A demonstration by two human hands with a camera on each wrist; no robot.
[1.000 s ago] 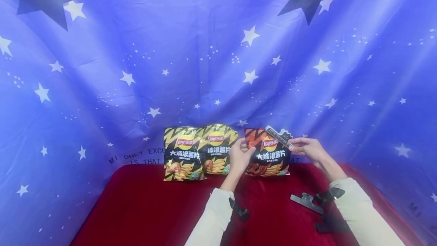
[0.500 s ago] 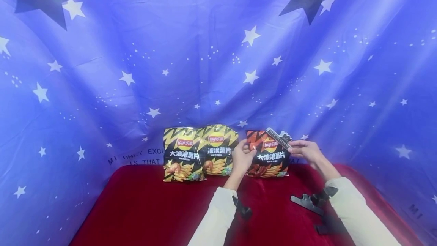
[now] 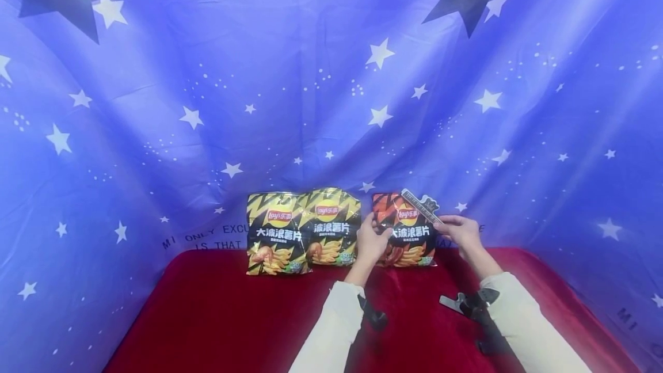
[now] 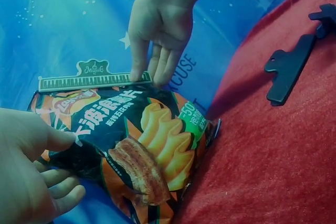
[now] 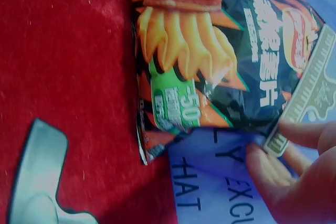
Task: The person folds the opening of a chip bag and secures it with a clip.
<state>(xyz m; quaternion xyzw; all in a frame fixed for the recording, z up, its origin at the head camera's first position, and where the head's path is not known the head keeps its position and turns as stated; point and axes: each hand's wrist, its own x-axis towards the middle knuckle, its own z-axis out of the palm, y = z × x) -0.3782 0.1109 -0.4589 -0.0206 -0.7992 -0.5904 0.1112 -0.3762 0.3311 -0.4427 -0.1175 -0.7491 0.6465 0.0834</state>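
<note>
A red-and-black bag of potato chips point(image 3: 411, 252) stands at the back of the red table. My left hand point(image 3: 372, 243) holds its left side, the thumb on the front and the other fingers behind, as the left wrist view shows. Slanting over the bag's top right corner is a bag clip point(image 3: 422, 206) with a piano-key pattern. My right hand point(image 3: 462, 236) pinches the lower right end of that clip between thumb and fingers. In the right wrist view the clip point(image 5: 314, 90) lies along the bag's top edge.
Two yellow-and-black chip bags point(image 3: 277, 238) stand side by side to the left, slightly overlapping. On the red cloth point(image 3: 217, 315), a dark clip point(image 4: 289, 72) lies near my right forearm, with another dark object point(image 4: 324, 17) beside it. A blue star-printed curtain point(image 3: 311, 73) hangs behind.
Both forearms have shifted slightly: the left to the right, the right to the left. The red bag and its clip have moved only a little. Both hands keep their holds.
</note>
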